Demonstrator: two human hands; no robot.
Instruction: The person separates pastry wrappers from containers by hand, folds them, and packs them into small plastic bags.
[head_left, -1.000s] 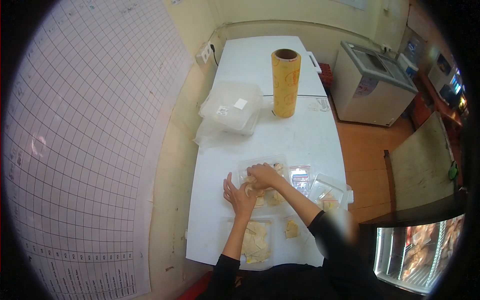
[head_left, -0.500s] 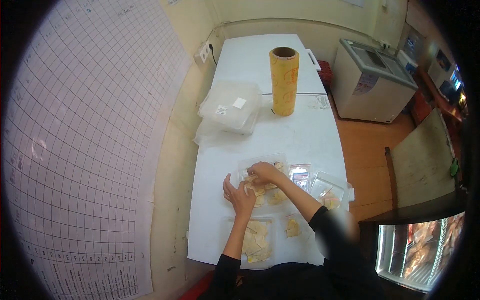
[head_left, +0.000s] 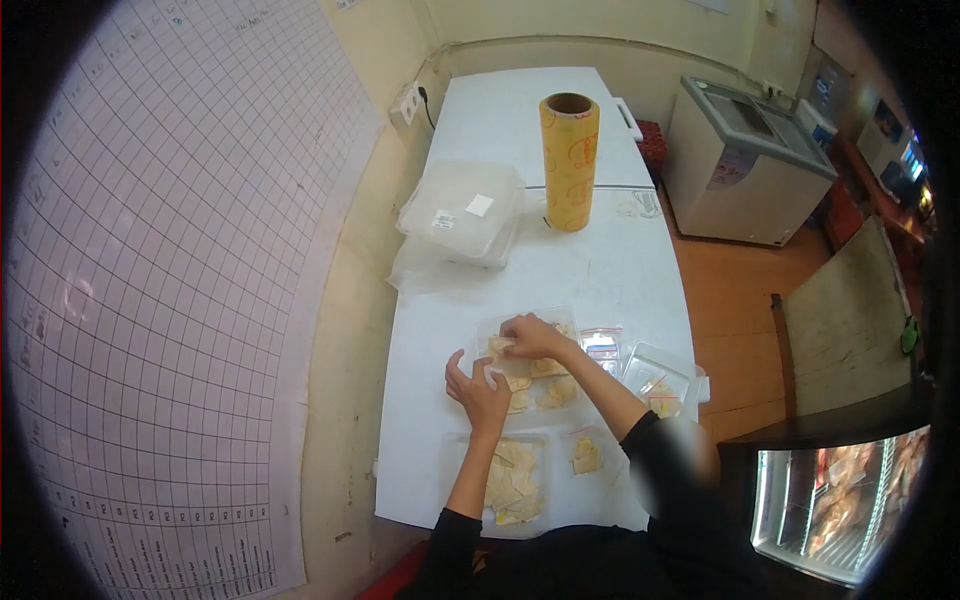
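My right hand (head_left: 533,337) is closed on a pale flat piece (head_left: 500,345) over the upper left of a clear plastic tray (head_left: 487,325). My left hand (head_left: 480,396) is at the tray's lower left, its fingers apart and nothing seen between them. More pale pieces (head_left: 556,392) lie in portions in the tray. Nearer my body, a second clear container (head_left: 541,445) holds many such pieces (head_left: 513,485). To its right is a small clear bag (head_left: 585,455) with pale pieces inside.
Small zip bags (head_left: 602,350) and an open clear box (head_left: 655,368) lie right of the tray. Farther back on the white surface (head_left: 600,280) are stacked clear containers (head_left: 465,212) and an upright yellow film roll (head_left: 569,165). A wall is close on the left.
My right hand has shifted slightly up and away from my left hand, and the pale piece in it now shows. My left hand's fingers have opened; it has hardly moved.
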